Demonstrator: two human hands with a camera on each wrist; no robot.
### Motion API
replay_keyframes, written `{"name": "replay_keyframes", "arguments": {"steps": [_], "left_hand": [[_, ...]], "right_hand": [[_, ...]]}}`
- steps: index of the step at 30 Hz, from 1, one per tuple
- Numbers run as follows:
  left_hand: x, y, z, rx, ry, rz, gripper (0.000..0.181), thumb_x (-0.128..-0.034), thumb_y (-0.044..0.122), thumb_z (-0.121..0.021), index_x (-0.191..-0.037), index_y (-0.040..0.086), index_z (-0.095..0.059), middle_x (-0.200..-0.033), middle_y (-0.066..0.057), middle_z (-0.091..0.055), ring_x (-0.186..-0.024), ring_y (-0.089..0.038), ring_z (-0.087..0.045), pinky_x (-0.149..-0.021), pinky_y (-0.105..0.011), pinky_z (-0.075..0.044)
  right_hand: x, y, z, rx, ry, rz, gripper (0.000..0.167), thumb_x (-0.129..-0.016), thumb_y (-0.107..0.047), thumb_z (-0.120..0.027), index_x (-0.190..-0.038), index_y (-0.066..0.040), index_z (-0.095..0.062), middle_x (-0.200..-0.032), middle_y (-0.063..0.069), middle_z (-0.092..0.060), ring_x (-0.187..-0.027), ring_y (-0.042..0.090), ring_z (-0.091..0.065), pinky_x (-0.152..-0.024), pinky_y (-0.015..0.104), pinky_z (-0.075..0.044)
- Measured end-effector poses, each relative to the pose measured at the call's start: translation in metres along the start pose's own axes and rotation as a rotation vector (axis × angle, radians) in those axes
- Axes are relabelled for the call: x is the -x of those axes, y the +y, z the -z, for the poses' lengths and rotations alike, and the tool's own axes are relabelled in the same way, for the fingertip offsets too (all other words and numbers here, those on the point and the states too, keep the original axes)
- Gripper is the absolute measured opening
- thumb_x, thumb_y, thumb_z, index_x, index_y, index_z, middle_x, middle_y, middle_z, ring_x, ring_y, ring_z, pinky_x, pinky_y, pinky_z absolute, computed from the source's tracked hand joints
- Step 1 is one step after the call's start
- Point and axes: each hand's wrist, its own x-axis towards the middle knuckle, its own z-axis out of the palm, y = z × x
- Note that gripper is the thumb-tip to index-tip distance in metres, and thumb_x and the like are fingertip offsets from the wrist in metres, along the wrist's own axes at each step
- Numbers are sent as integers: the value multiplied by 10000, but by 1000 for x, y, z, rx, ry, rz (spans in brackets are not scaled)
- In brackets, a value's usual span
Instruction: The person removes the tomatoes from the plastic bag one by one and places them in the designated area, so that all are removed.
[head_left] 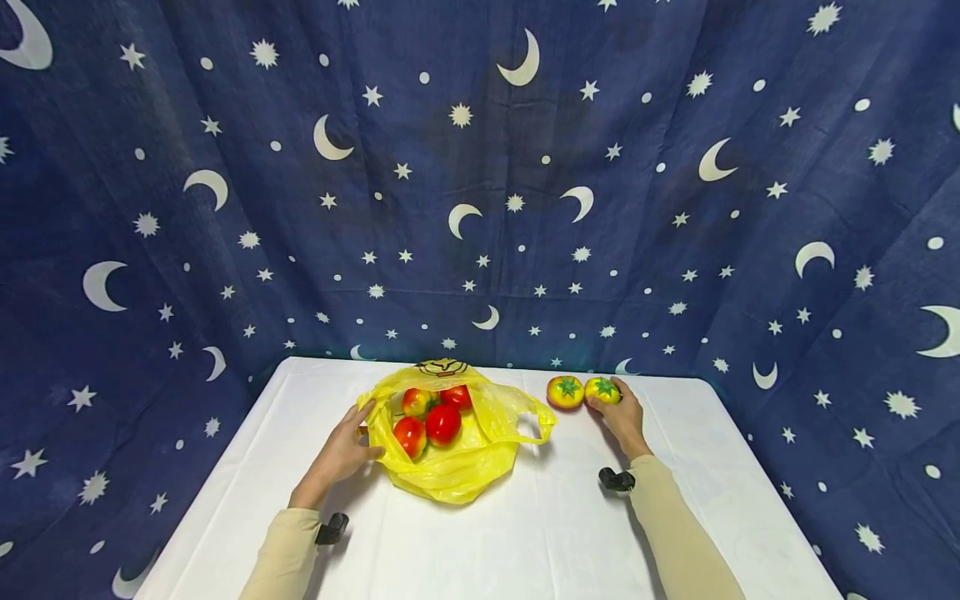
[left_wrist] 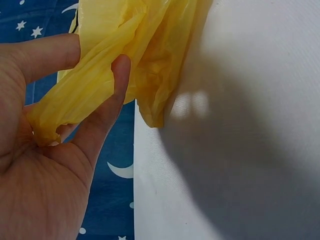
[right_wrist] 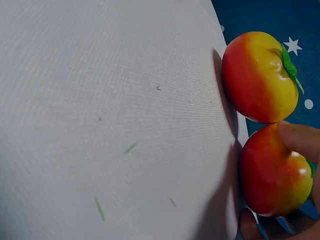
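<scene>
A yellow plastic bag (head_left: 457,475) lies open on the table, with several red and yellow fruits inside, among them a red one (head_left: 443,425). My left hand (head_left: 337,454) grips the bag's left side; the left wrist view has a gathered yellow strip (left_wrist: 75,100) running between thumb and fingers. At the right, my right hand (head_left: 621,419) holds a red-yellow fruit with green leaves (head_left: 602,390), thumb on one side and fingers on the other. A similar fruit (head_left: 565,392) touches it on the left; both appear in the right wrist view, the held one (right_wrist: 275,172) below the other (right_wrist: 260,77).
A white cloth (head_left: 570,533) covers the table. Behind its far edge hangs a dark blue curtain (head_left: 420,208) with moons and stars. The bag's right handle loop (head_left: 546,421) lies toward the two fruits. Small green bits (right_wrist: 100,209) show on the cloth in the right wrist view.
</scene>
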Motion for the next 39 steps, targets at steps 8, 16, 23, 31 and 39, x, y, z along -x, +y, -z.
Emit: {"name": "replay_keyframes", "arguments": {"steps": [8,16,23,31,39], "left_hand": [[-1,1,2,-14,-5,16,922,-763,114,-783,-1544,74,-294,-1596,-282,-181,-1246,-433,-520,-1095,-605,-373],[0,2,3,-12,-2,-5,916,-761,100,-783,-1539,58,-301,-1584,-267,-221,-1198,-412,-556,-1046,-572,-435],[1,2,4,-1,-2,-21,914,-766,94,-778,-1540,55,-294,-1583,-266,-221,-1194,-415,-559,-1033,-563,-451],[1,1,4,17,-3,-29,911,-769,77,-766,-1541,44,-285,-1586,-259,-217,-1213,-442,-555,-1039,-560,-449],[0,-1,2,39,2,-49,917,-757,65,-771,-1538,36,-291,-1575,-245,-253,-1214,-441,-559,-1034,-550,-457]], "right_hand": [[2,-3,6,4,-30,33,798,-866,-222,-733,-1535,-103,-314,-1559,221,-341,-1416,417,-333,-1194,542,-254],[10,-19,23,-46,-1,82,767,-866,-229,-722,-1523,-112,-343,-1556,180,-368,-1427,389,-337,-1170,530,-304],[24,-41,35,-92,41,167,744,-871,-233,-723,-1513,-112,-365,-1544,164,-401,-1431,363,-355,-1166,513,-328],[51,-67,39,-164,43,254,698,-886,-189,-718,-1497,-106,-392,-1551,134,-400,-1436,333,-357,-1173,488,-329],[80,-87,35,-310,-1,268,646,-880,-129,-719,-1460,-81,-440,-1518,110,-444,-1428,278,-374,-1188,462,-316]]}}
